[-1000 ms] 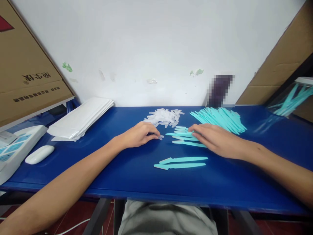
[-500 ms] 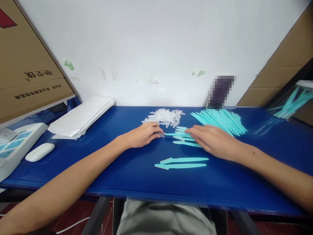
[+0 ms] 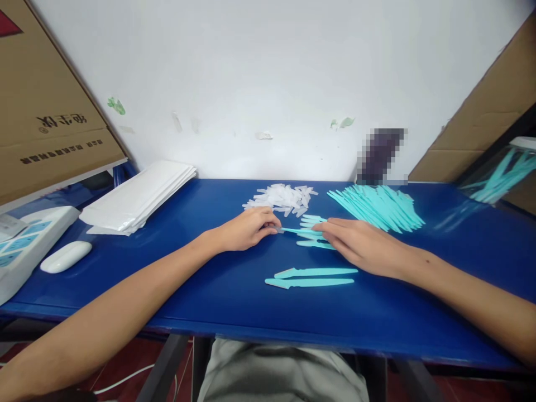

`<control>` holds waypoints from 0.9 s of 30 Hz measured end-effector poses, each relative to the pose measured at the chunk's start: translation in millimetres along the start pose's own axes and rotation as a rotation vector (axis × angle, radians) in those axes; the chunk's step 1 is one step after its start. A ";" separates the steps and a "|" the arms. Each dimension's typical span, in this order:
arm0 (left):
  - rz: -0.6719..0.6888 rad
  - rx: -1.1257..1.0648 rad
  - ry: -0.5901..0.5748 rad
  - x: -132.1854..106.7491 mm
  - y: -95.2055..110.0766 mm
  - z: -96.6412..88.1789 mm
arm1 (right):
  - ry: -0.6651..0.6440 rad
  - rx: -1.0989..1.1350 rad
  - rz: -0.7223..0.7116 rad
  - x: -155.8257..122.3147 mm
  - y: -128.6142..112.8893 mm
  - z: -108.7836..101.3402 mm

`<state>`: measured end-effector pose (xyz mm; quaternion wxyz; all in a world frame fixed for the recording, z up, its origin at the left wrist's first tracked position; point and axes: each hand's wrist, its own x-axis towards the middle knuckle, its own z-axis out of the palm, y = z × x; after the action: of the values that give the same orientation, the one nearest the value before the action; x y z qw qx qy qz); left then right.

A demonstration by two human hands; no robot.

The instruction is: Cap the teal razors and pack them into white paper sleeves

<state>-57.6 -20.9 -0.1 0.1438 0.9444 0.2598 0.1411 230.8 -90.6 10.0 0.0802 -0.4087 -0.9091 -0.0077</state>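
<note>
Between finger and thumb, my left hand pinches a small translucent blade cap. My right hand is closed on a turquoise eyebrow razor, whose tip points left and meets the cap. How far the tip sits inside the cap, I cannot tell. Several more razors lie under and beside my right fingers, partly hidden. Nearer me, two razors lie side by side. Behind my left hand is a heap of translucent caps; a big pile of turquoise razors lies behind my right hand.
White flat packets are stacked at the left on the blue table. Near them are a white mouse-shaped object and a white device. A clear container of razors stands far right. Cardboard leans at the left.
My right hand has shifted slightly left with the razor, towards the cap in my left hand. The left hand stays almost in place, and the view has moved a little.
</note>
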 end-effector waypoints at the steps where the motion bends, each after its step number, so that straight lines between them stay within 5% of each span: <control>1: 0.000 0.000 0.000 0.0 0.3 -0.1 | 0.007 0.019 -0.004 0.0 -0.4 -0.5; 27: -0.007 -0.008 0.056 -4.2 4.7 2.8 | 0.056 0.092 0.045 -1.9 -1.2 -3.8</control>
<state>-58.0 -27.6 -1.9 0.1409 0.9386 0.2665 0.1681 231.7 -93.1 13.5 0.1246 -0.4244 -0.8965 0.0243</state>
